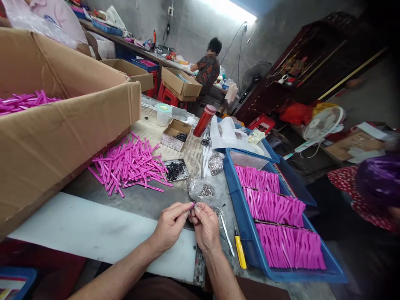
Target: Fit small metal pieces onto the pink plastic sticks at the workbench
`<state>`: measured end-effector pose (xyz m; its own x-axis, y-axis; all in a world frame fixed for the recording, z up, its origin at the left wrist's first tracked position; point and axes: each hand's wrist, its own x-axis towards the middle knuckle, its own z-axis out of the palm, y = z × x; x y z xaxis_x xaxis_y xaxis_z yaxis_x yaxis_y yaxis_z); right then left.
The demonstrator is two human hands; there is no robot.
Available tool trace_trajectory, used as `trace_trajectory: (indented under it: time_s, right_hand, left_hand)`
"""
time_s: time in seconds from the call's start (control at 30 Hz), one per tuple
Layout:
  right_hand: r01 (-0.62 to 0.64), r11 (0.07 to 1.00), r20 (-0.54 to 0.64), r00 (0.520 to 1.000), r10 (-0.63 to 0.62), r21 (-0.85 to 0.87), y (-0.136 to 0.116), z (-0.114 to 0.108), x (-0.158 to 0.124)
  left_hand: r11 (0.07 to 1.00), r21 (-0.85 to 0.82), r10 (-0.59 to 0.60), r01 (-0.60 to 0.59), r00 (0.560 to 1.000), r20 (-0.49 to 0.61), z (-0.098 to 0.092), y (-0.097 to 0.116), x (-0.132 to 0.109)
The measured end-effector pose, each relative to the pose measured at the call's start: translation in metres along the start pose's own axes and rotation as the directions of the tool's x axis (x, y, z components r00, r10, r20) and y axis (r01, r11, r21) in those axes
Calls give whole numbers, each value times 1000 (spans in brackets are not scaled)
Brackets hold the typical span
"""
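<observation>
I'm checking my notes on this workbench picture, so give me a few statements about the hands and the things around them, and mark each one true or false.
1. The left hand and right hand pinch a thin pink piece between them. True.
2. The right hand grips the red bottle. False: the red bottle stands farther back on the table, with no hand on it.
3. A yellow-handled screwdriver lies beside the blue tray. True.
4. The blue tray is empty. False: it holds rows of pink pieces.
</observation>
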<state>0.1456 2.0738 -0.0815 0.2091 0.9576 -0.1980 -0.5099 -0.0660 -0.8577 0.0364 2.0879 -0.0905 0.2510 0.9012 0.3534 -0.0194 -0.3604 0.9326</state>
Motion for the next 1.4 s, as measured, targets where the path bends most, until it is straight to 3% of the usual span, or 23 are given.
trace_trajectory:
  time_s: [0.33,0.57,1.13,1.4]
  right_hand:
    - [24,1000,5,1000,-25,19,6,1,1]
    - [167,976,0,986,-168,-139,15,-6,2]
    - [253,871,22,963,-269,-421,12,-5,3]
    - [260,865,20,960,-279,-428,11,-5,3]
  left_hand:
    - [1000,9,5,-5,1000,5,0,2,1]
    - [1000,6,4,-4,1000,-11,0,4,0]
    - [998,-2,-58,58,998,-28,0,1,1]
    - [998,1,-61,61,998,-11,1,2,2]
